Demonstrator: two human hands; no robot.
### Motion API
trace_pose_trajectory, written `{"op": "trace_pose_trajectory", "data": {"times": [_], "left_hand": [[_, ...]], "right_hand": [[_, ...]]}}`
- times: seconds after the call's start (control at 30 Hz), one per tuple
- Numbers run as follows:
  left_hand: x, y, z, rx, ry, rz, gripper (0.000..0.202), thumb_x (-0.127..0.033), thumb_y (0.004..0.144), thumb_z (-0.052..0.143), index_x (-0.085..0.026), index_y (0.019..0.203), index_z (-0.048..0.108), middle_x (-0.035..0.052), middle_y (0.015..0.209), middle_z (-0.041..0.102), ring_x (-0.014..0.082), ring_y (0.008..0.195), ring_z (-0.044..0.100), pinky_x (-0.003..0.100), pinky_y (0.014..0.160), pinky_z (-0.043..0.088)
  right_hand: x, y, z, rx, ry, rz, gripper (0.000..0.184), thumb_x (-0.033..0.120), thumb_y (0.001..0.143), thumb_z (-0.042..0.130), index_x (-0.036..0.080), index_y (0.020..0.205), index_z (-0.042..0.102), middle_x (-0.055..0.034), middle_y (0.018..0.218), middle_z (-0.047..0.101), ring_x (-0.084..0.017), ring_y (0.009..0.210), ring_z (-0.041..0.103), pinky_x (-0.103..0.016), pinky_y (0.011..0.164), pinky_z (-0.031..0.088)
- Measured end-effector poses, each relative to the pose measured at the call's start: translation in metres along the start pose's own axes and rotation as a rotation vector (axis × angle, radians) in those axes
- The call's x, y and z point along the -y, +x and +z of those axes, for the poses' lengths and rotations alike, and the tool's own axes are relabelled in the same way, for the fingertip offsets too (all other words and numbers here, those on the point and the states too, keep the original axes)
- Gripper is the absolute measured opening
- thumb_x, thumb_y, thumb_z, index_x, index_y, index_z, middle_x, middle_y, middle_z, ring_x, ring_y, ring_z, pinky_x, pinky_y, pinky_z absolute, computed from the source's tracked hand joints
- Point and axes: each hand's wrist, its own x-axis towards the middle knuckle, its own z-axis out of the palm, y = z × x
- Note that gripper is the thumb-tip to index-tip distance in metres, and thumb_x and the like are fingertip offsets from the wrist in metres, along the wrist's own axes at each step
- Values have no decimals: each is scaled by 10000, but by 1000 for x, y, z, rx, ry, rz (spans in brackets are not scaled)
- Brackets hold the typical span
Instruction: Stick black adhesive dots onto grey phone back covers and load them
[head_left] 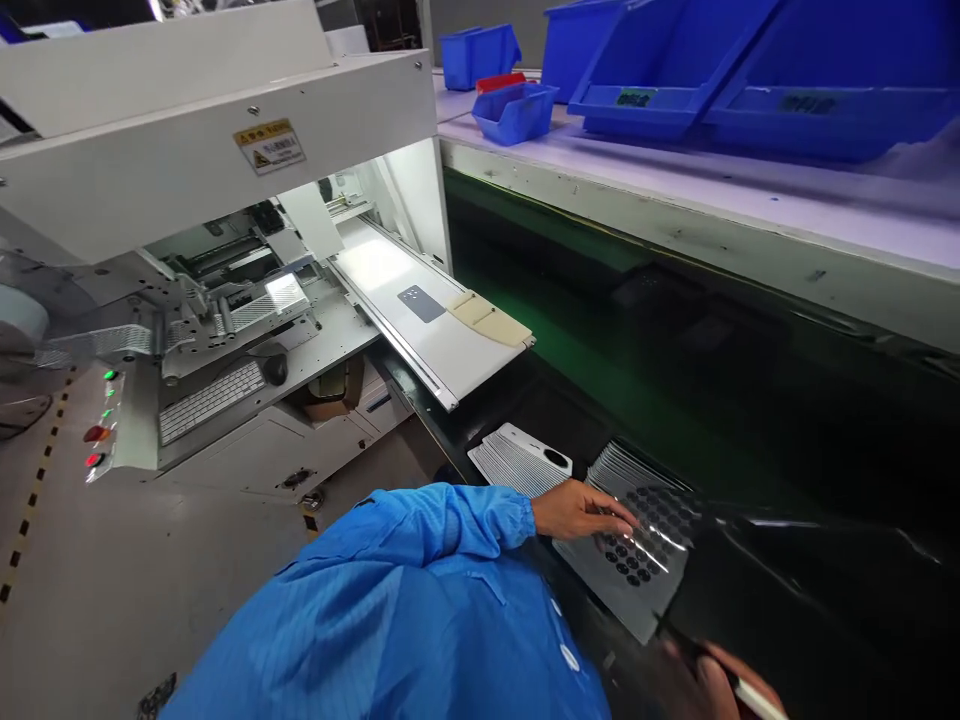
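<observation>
My left hand (579, 508) lies with its fingers stretched out on a clear, shiny sheet bearing rows of black round pieces (630, 570). Beneath that sheet is a grey, plate-like backing (645, 622), at the front of a fanned stack of thin plates (626, 460). At the lower right, my right hand (709, 680) is closed around a slim pen-like tool (757, 700) with a white shaft. Motion blurs this hand, and its dark tip near the sheet's corner is hard to make out. Beside my left wrist sits another fanned stack of light plates (517, 460).
A white machine (360, 110) stands at the left, with a conveyor (480, 360) carrying a dark grey plate (420, 303). Its ledge holds a keyboard (214, 400) and mouse (275, 369). Blue bins (514, 112) line the shelf above the dark table (825, 620).
</observation>
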Motion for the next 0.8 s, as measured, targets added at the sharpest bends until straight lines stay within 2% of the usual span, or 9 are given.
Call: {"op": "trace_pose_trajectory", "data": {"times": [0.1,0.17,0.23,0.37,0.47,0.57,0.73,0.8], "left_hand": [[-2,-12,1,-9,-10,-47,559,-445,710,857,-123,1149,732,77,925,726,144,669,664,274,688,550],[-3,-17,-1,-3,8,-61,608,-397,701,865,-134,1222,693,73,901,734,152,684,688,257,687,548],[-1,-15,-4,-14,7,-37,588,-386,713,852,-142,1221,686,71,944,739,143,695,692,267,722,565],[5,-10,-3,-11,15,-53,582,-431,740,827,-121,1211,682,69,888,749,165,705,707,311,741,596],[7,-12,1,-19,51,-71,540,-487,764,798,-113,1143,709,57,798,748,179,672,719,316,722,601],[7,-14,5,-35,59,-111,529,-535,776,772,-110,1087,722,64,788,748,190,661,726,319,699,606],[11,-16,8,60,-6,-136,664,-409,705,857,-132,1273,652,103,1026,751,220,813,752,376,844,609],[14,-18,9,73,5,-151,623,-391,718,848,-122,1252,673,107,1017,748,238,838,757,395,870,603]], "right_hand": [[-4,-3,23,-79,94,62,459,536,585,885,195,806,673,-13,652,676,-209,532,677,-375,552,609],[-5,-2,32,-86,169,88,458,518,604,880,184,835,669,15,632,667,-190,528,682,-349,558,611],[-8,2,36,-100,227,98,435,496,638,870,188,868,668,25,638,673,-182,528,686,-352,572,622],[-14,4,40,-82,259,104,372,467,719,835,194,912,673,10,688,703,-201,604,726,-387,655,649],[-17,-2,42,-69,250,103,356,472,725,832,198,890,676,-2,728,717,-212,640,739,-395,684,657],[-17,-5,43,-62,237,108,362,485,721,830,199,880,674,-7,726,721,-213,634,738,-390,673,662],[-19,-5,40,-77,215,116,359,483,726,827,201,889,675,-9,727,730,-216,639,744,-391,676,666],[-20,-5,38,-88,199,122,364,491,724,826,202,888,676,-12,733,734,-219,648,746,-393,682,666]]}}
